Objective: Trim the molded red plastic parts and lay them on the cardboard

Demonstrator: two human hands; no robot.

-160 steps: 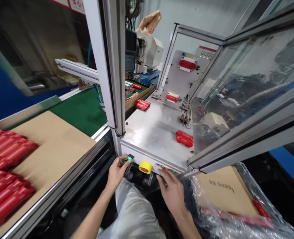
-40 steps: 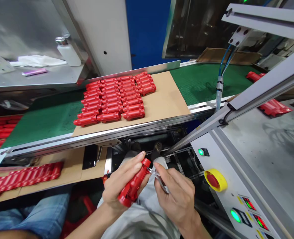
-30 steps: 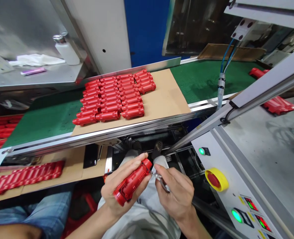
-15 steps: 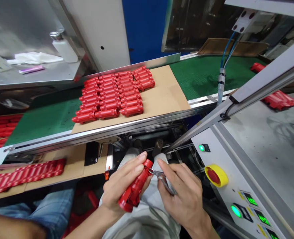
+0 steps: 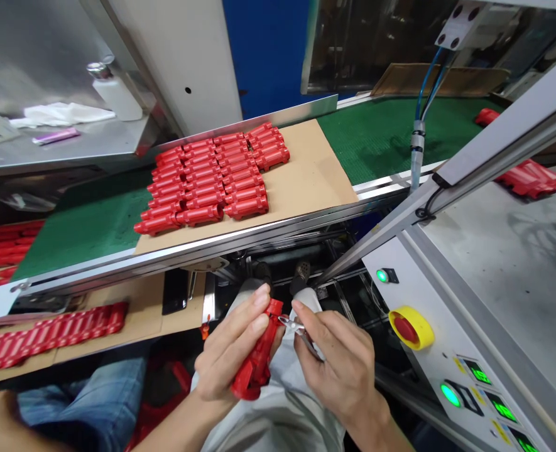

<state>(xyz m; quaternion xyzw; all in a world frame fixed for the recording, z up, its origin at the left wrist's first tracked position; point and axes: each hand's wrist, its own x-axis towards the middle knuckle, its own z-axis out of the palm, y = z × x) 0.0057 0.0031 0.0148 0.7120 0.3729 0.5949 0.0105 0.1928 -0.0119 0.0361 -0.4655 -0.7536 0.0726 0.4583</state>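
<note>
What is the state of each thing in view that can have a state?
Left hand, closed around a red plastic part
Right hand, holding small metal cutters, tips at that part's top end
Green indicator light, lit
Digital displays, lit green
Red parts, lying in rows on a cardboard sheet

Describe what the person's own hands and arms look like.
The left hand and right hand are bare, without gloves, rings or watch. The left forearm and right forearm show no sleeves. Light grey clothing covers the lap.
</note>
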